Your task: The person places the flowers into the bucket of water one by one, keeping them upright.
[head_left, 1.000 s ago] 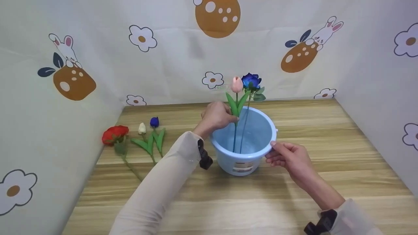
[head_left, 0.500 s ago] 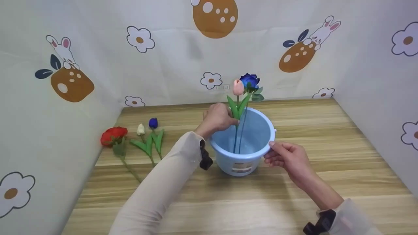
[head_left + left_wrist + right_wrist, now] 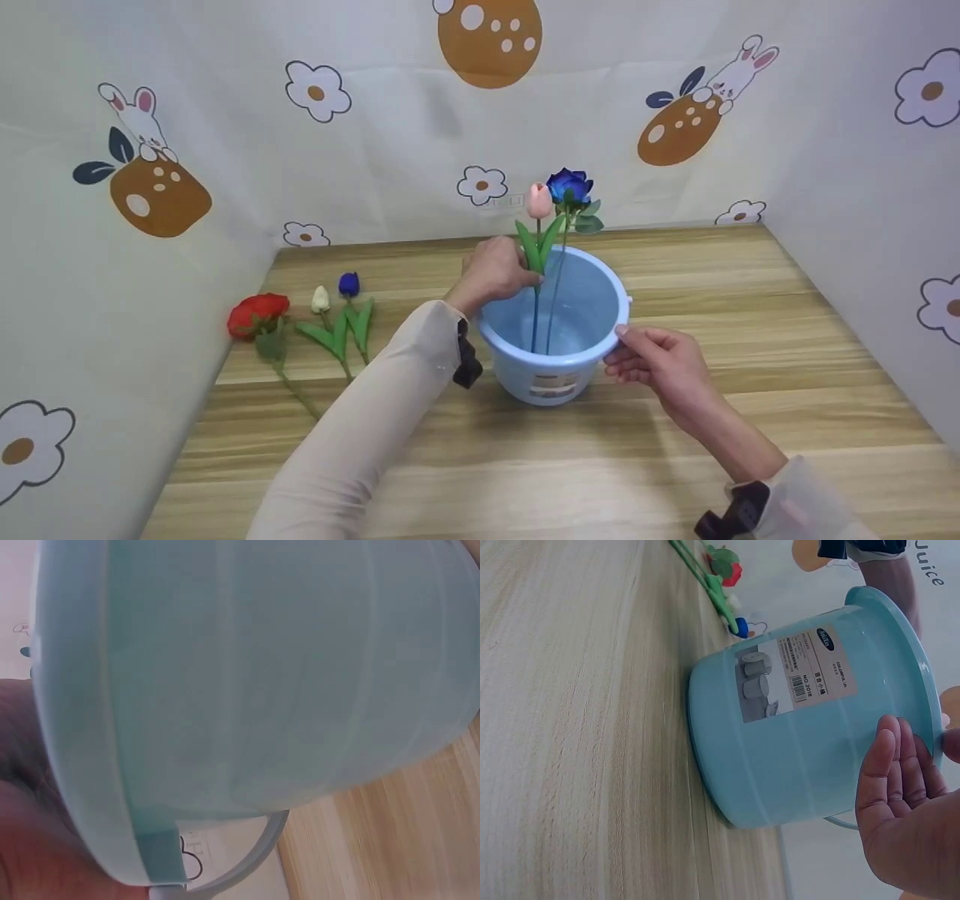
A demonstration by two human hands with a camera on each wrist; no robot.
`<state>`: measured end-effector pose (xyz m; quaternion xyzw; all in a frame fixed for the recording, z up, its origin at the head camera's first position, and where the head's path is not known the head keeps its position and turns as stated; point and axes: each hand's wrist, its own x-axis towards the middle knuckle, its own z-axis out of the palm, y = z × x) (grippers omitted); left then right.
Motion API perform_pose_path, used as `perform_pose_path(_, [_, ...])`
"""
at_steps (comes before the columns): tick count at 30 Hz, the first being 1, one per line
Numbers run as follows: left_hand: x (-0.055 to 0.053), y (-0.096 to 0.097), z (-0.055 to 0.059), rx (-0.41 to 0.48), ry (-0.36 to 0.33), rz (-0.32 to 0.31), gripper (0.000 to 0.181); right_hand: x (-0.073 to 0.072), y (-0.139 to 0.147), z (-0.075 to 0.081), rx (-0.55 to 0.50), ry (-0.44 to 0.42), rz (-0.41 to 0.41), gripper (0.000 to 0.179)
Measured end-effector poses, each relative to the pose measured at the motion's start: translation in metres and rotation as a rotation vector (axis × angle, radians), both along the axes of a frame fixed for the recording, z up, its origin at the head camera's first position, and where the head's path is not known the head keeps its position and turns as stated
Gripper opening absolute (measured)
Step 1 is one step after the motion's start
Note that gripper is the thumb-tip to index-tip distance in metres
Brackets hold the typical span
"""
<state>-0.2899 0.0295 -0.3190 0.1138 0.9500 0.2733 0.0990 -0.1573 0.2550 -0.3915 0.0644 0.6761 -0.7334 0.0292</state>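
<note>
Pinching the pink tulip by its stem above the bucket, the left hand has it standing inside beside the blue rose. Right hand grips the bucket's rim on the desk. Risk: both tall stems lean; released carelessly, they could tip the light bucket.
</note>
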Motion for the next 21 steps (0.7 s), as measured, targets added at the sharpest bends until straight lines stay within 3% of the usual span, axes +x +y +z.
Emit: perform_pose_path(21, [-0.0069,0.0082,-0.0031,-0.070,-0.011,-0.011,0.018,0.0001,0.0001,-0.0003,-0.008,0.007,0.003,0.023])
